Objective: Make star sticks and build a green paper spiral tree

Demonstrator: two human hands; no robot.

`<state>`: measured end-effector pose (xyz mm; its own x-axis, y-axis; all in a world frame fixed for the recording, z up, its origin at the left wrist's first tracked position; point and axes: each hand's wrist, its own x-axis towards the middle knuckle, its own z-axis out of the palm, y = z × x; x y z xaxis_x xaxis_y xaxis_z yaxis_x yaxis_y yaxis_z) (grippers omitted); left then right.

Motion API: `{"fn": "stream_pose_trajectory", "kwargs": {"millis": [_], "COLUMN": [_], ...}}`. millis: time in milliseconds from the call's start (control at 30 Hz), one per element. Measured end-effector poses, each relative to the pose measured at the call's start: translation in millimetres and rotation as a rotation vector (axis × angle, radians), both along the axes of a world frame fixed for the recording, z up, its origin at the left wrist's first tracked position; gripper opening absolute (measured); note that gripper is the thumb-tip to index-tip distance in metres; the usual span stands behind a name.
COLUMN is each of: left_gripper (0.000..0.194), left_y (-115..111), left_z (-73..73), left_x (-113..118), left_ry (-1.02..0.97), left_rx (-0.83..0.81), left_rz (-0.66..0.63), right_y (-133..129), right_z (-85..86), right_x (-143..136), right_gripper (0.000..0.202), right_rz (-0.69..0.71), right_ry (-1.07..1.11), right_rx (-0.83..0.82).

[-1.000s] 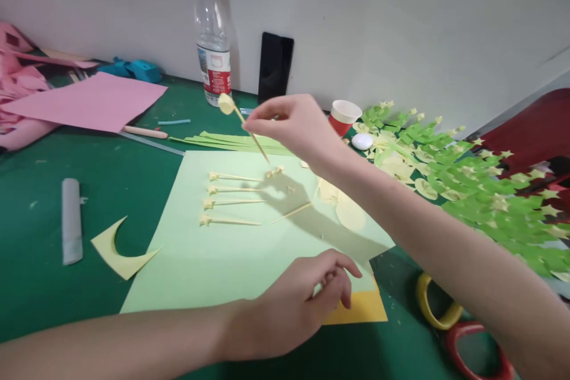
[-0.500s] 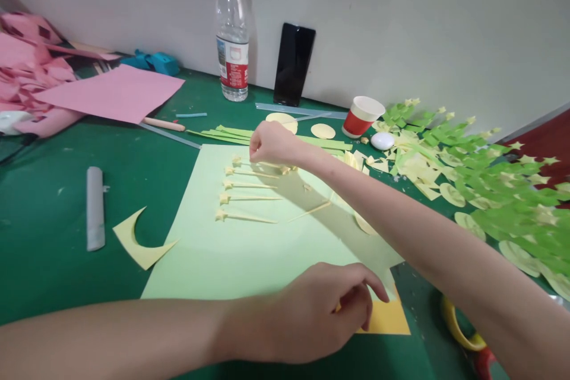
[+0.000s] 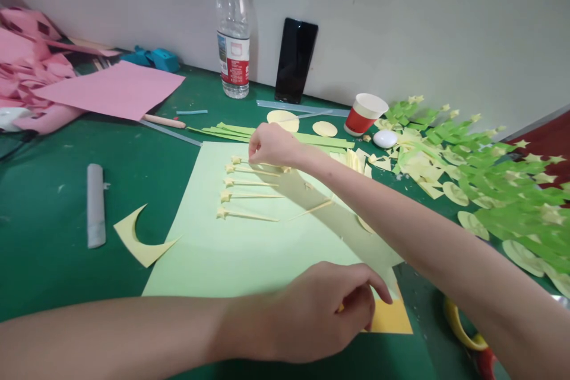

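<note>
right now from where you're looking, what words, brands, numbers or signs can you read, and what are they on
No text can be read for certain.
Bottle: small print on its red and white label, too small and blurred to quote.
Phone: dark screen, no text visible.
Paper cup: no lettering that I can make out.
Light green sheet: no writing seen.
</note>
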<state>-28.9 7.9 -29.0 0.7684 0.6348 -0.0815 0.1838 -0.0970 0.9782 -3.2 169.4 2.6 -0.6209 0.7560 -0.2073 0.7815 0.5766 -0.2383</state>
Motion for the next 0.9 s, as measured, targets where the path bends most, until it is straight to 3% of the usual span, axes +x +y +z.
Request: {"fn": "stream_pose_trajectory", "kwargs": {"millis": [700, 900], "left_gripper": [0.025, 0.026], "left_y": [1.8, 0.7], "left_z": [3.7, 2.5], "left_x": [-1.3, -1.5], "left_ry": [0.022, 0.022], "left_rx": [0.006, 0.008], "left_rz": [-0.028, -0.021], "right_y": [-0.4, -1.1], "right_z": [-4.4, 1.8], "right_x": [2.6, 3.2], "right_gripper": [0.006, 0.014], "right_rz": [-0.006, -0.022], "right_ry": [0.184, 0.262], "right_rx": [0.013, 0.041]}}
